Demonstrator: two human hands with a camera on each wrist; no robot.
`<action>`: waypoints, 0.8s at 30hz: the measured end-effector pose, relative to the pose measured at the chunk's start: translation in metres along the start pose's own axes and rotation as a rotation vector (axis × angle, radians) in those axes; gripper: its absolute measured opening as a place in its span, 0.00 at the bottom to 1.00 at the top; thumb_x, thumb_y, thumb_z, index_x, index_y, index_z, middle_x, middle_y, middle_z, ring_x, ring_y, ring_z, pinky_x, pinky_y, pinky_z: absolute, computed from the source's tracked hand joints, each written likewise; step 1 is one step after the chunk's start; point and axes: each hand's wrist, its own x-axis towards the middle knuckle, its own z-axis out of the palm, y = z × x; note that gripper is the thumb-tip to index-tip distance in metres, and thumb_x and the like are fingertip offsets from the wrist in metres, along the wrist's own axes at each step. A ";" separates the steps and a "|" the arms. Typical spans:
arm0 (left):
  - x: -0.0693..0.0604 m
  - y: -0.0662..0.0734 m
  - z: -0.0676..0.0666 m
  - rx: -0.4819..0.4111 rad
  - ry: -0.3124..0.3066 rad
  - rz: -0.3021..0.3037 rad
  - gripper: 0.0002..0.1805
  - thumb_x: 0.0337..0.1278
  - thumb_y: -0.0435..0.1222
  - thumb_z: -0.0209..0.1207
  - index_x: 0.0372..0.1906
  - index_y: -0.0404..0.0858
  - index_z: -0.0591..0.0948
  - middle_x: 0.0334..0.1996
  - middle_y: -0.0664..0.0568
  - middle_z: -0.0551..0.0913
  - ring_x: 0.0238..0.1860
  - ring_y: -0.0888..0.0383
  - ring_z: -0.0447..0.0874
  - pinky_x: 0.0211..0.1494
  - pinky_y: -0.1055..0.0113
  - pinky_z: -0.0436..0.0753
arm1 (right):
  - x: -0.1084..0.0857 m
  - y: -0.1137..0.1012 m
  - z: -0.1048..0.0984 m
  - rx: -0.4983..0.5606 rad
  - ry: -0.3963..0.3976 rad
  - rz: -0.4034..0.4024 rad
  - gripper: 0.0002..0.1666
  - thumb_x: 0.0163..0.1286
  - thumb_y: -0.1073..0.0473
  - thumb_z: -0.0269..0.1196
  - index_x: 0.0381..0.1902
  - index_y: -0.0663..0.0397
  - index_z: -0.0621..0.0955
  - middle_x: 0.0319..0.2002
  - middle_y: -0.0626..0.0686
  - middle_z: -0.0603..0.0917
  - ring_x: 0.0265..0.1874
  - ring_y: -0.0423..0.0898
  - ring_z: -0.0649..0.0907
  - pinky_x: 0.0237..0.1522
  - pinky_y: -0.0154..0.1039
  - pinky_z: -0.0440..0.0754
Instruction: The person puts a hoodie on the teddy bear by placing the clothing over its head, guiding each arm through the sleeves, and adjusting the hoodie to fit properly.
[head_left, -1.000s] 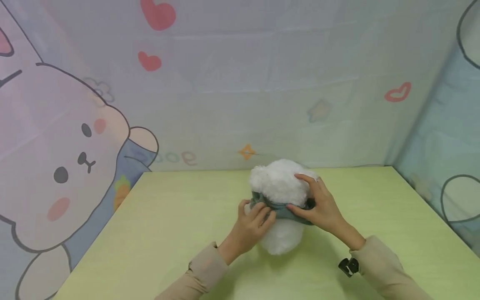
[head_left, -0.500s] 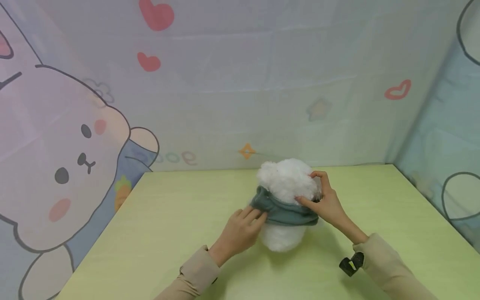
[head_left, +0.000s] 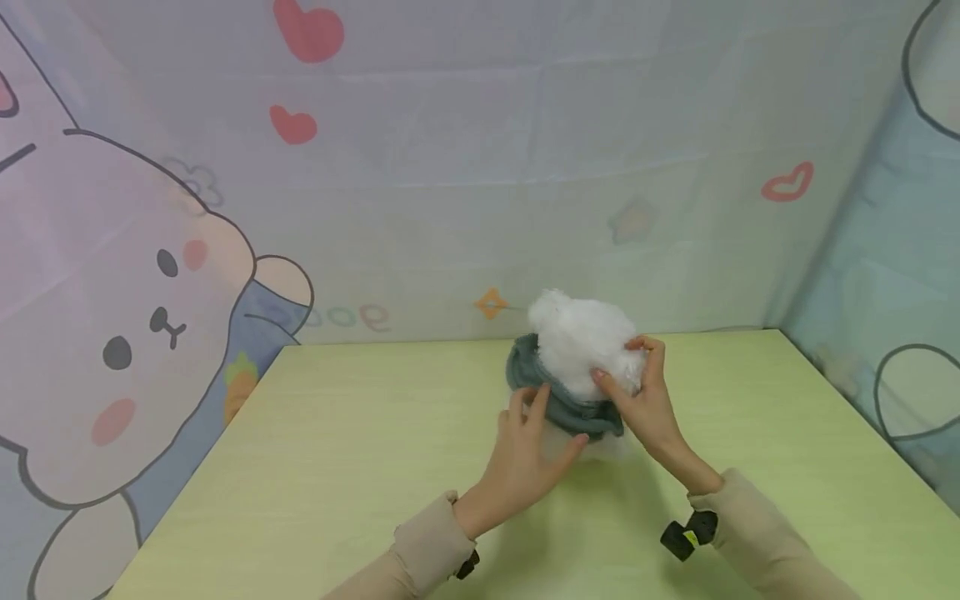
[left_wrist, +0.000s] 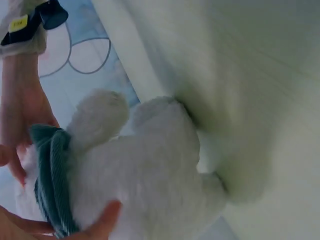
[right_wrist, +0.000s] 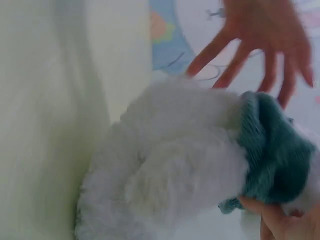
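A fluffy white plush toy (head_left: 588, 346) tilts over the table with a teal knitted cloth (head_left: 566, 410) around its neck. The right hand (head_left: 660, 417) grips the side of its head, thumb in front and fingers curled behind. Below the cloth, the left hand (head_left: 517, 467) has its fingers spread, the tips at the cloth's lower left. In the left wrist view the cloth (left_wrist: 60, 180) is bunched above the plush body (left_wrist: 145, 180). The right wrist view shows the left hand (right_wrist: 270, 30) spread behind the toy, and the right hand (right_wrist: 280, 222) against the cloth (right_wrist: 275, 150).
The pale green table (head_left: 337, 450) extends around the toy. Behind it hangs a backdrop (head_left: 450, 167) with hearts and a cartoon rabbit at the left. A dark device (head_left: 686, 533) is strapped at the right wrist.
The toy's head has risen and tipped back, moving slightly right. The left hand first let the cloth's left part unfold, then spread its fingers. The right hand still holds the head.
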 end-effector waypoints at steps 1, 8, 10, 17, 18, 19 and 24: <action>0.003 -0.001 0.000 -0.020 0.006 -0.042 0.40 0.54 0.55 0.52 0.64 0.32 0.59 0.55 0.40 0.62 0.42 0.50 0.67 0.39 0.65 0.72 | -0.001 -0.002 0.000 0.072 -0.037 0.065 0.36 0.62 0.61 0.57 0.60 0.49 0.50 0.52 0.61 0.62 0.42 0.44 0.73 0.32 0.31 0.76; 0.015 -0.005 -0.002 -0.252 -0.039 -0.264 0.53 0.37 0.54 0.66 0.68 0.40 0.51 0.64 0.42 0.54 0.58 0.39 0.60 0.52 0.47 0.71 | -0.004 -0.009 -0.003 0.370 -0.266 0.269 0.39 0.66 0.58 0.52 0.68 0.48 0.44 0.59 0.60 0.59 0.45 0.35 0.74 0.43 0.34 0.77; 0.017 -0.006 0.000 -0.271 -0.042 -0.277 0.57 0.34 0.54 0.67 0.69 0.41 0.49 0.65 0.43 0.52 0.61 0.39 0.58 0.54 0.45 0.69 | -0.004 -0.011 -0.001 0.396 -0.261 0.276 0.38 0.66 0.58 0.52 0.66 0.48 0.44 0.57 0.60 0.59 0.45 0.35 0.75 0.44 0.34 0.77; 0.020 -0.010 0.010 -0.269 -0.003 -0.251 0.57 0.35 0.50 0.68 0.70 0.43 0.46 0.66 0.42 0.49 0.61 0.38 0.57 0.54 0.43 0.67 | -0.004 -0.011 0.005 0.443 -0.242 0.338 0.37 0.66 0.57 0.51 0.62 0.46 0.41 0.58 0.60 0.53 0.48 0.40 0.72 0.47 0.42 0.77; 0.020 -0.011 0.012 -0.265 0.005 -0.250 0.57 0.36 0.49 0.68 0.70 0.44 0.47 0.67 0.41 0.48 0.60 0.37 0.57 0.54 0.43 0.67 | -0.004 -0.011 0.005 0.455 -0.250 0.344 0.36 0.66 0.57 0.51 0.61 0.47 0.41 0.58 0.60 0.52 0.48 0.41 0.72 0.48 0.44 0.77; 0.021 -0.011 0.013 -0.263 0.016 -0.250 0.56 0.36 0.49 0.68 0.70 0.43 0.47 0.67 0.41 0.48 0.60 0.36 0.58 0.54 0.43 0.67 | -0.003 -0.011 0.005 0.466 -0.261 0.350 0.36 0.66 0.56 0.51 0.60 0.47 0.41 0.58 0.61 0.52 0.48 0.41 0.72 0.48 0.46 0.77; 0.024 -0.014 0.017 -0.267 0.108 -0.225 0.54 0.34 0.47 0.69 0.68 0.44 0.50 0.65 0.37 0.49 0.58 0.36 0.60 0.53 0.44 0.69 | 0.000 -0.011 0.002 0.448 -0.340 0.368 0.32 0.68 0.53 0.48 0.58 0.51 0.42 0.57 0.63 0.54 0.45 0.42 0.73 0.47 0.46 0.78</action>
